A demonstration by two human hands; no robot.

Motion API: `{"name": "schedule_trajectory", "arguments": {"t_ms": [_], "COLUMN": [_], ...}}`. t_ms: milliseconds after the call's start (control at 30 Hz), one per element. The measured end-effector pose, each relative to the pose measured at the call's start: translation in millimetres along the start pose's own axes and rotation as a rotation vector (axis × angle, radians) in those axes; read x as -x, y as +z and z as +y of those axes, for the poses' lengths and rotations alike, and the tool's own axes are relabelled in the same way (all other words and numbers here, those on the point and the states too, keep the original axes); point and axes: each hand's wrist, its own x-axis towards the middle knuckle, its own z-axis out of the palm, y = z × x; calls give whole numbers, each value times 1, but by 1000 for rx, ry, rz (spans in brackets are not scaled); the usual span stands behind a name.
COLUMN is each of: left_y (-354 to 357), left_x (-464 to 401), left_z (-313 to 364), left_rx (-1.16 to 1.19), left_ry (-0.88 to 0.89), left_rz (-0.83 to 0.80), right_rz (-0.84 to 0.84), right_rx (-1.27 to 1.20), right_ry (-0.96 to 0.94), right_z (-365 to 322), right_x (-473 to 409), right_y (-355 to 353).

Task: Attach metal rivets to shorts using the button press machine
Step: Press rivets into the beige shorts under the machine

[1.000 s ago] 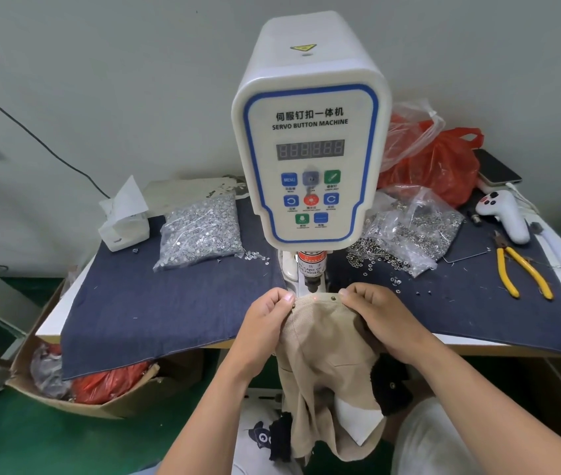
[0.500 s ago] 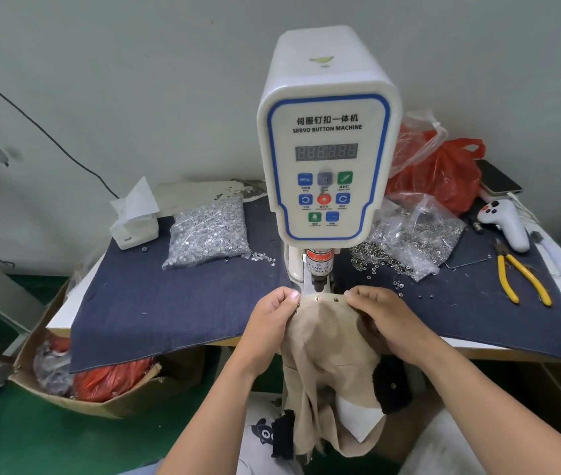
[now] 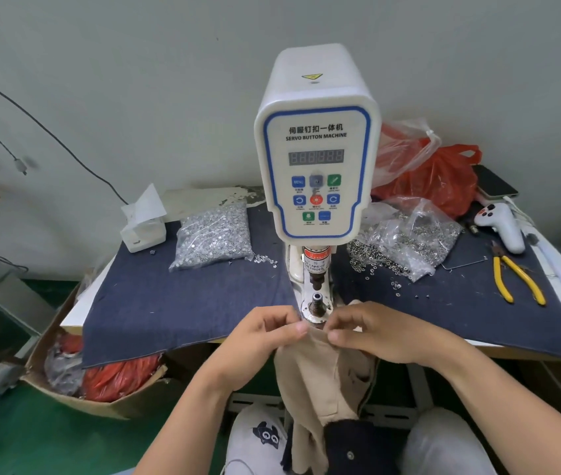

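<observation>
Both pinching beige shorts (image 3: 320, 375) edge: left hand (image 3: 265, 332), right hand (image 3: 371, 332); held short of bare press die (image 3: 317, 301); riveting apparently unfinished.

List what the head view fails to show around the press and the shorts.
- Rivet on the lower die: too small to tell.
- Shorts top edge: hidden under the left hand and right hand, which pinch it.
- Display digits: too dim to read.
- Phone: partly behind the red bag.

Likely garment workshop: button machine (image 3: 317, 149), rivet bags (image 3: 212, 236).
</observation>
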Motion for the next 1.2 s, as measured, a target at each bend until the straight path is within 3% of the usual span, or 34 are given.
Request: {"name": "schedule_trajectory", "arguments": {"t_ms": [67, 200, 267, 400, 467, 533, 633, 833, 933, 1100, 1200], "left_y": [1, 1, 2, 4, 2, -10, -39, -60, -56, -52, -50], "left_x": [3, -3, -8, -16, -25, -37, -62, -110, -120, -126, -127], "left_z": [-3, 0, 3, -1, -1, 1, -1, -35, -46, -54, -53], "left_rx": [30, -319, -364, -338, -299, -313, -494, -754, -861, -886, -849], "left_ry": [-55, -126, -106, -126, -161, -204, -222, -401, -405, -378, -355], "left_rz": [21, -63, -40, 232, 459, 673, 832, 746, 727, 820, 863], "right_rz": [10, 41, 75, 344, 629, 794, 719, 700, 669, 675, 647], "right_rx": [35, -87, -134, -304, -2, 323, 528, 687, 708, 630, 766], "right_ry": [-32, 22, 51, 124, 232, 332, 367, 386, 402, 389, 415], "right_z": [-3, -2, 1, 19, 39, 58, 74, 92, 93, 86, 82], "right_x": [-1, -8, -9, -19, -26, -32, -48, -64, -64, -66, -69], "right_y": [1, 12, 17, 6, -10, -26, -35, -28, -30, -35, -36]}}
